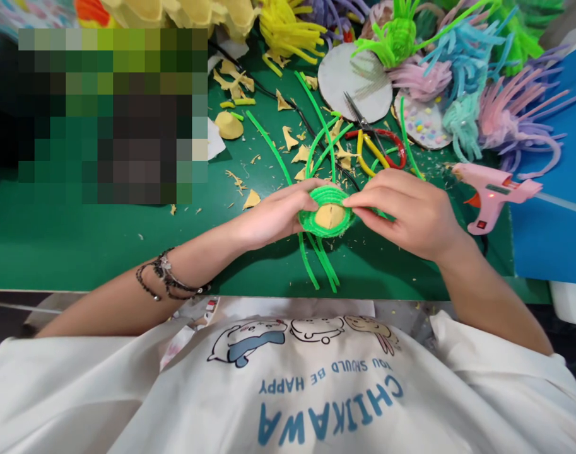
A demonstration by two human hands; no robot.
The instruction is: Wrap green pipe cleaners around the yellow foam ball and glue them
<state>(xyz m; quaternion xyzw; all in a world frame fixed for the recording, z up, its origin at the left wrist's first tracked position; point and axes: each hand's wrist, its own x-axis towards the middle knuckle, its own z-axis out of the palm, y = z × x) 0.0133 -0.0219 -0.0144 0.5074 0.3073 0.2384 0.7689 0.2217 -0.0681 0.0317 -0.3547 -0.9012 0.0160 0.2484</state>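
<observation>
My left hand (290, 208) is closed on a round piece wound from green pipe cleaners (323, 194), its thumb lying on the near face. In the middle of that coil shows a yellowish disc (329, 216) with a dark slit. My right hand (396, 211) pinches the coil's right edge between thumb and fingertips; whether a loose pipe cleaner end lies in that pinch is hidden. Several loose green pipe cleaners (269, 145) lie on the table beyond the hands, and others (318, 265) stick out below the coil toward me.
Scissors (387, 142) with red and yellow handles lie beyond my right hand. A pink glue gun (493, 192) stands to the right. Torn yellowish scraps (290, 137) litter the green mat (212, 252). White discs (356, 82), bundled coloured pipe cleaners (467, 82) and an egg carton (188, 16) crowd the back.
</observation>
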